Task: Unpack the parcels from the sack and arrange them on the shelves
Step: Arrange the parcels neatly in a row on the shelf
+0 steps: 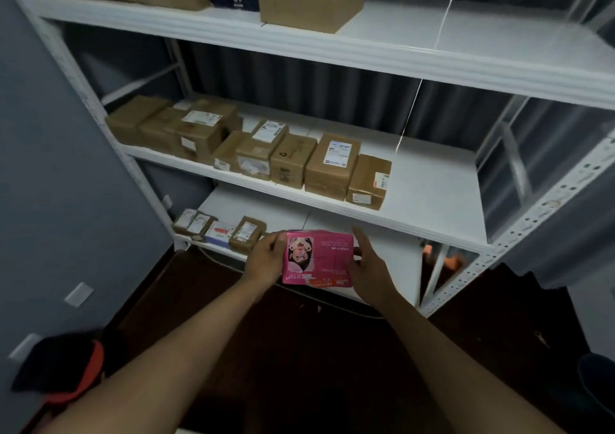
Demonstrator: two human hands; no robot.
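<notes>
2 hands hold a pink box point(317, 257) in front of the bottom shelf point(392, 253), at its front edge. The left hand point(266, 257) grips the box's left side with curled fingers. The right hand point(367, 265) touches the right side, its pointer finger sticking straight up and its thumb on the box. A few small parcels point(219, 230) sit at the left end of the bottom shelf. A row of brown boxes point(253, 150) fills the left part of the middle shelf point(432, 193).
</notes>
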